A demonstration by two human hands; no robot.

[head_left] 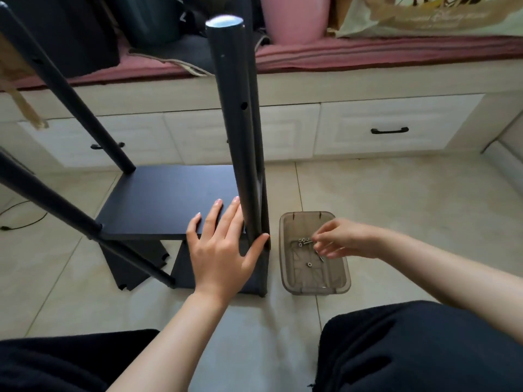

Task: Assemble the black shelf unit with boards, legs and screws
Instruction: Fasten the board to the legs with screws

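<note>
Now we fetch fasteners: our left hand (223, 250), fingers spread flat, steadies the matte black shelf board (172, 202) against the black tube leg (240, 142); our right hand (343, 239) pinches small silver screws (304, 241) in the smoky plastic tray (285, 267) on the floor. Next: seat one at the leg joint.

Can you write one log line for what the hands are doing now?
left hand: flat on black board beside leg | right hand: reaching for screws in tray

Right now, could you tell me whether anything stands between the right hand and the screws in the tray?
Nothing visible does. The right hand reaches into the open-topped tray from above, fingertips right beside the screws. The left hand rests apart on the black board.
</note>
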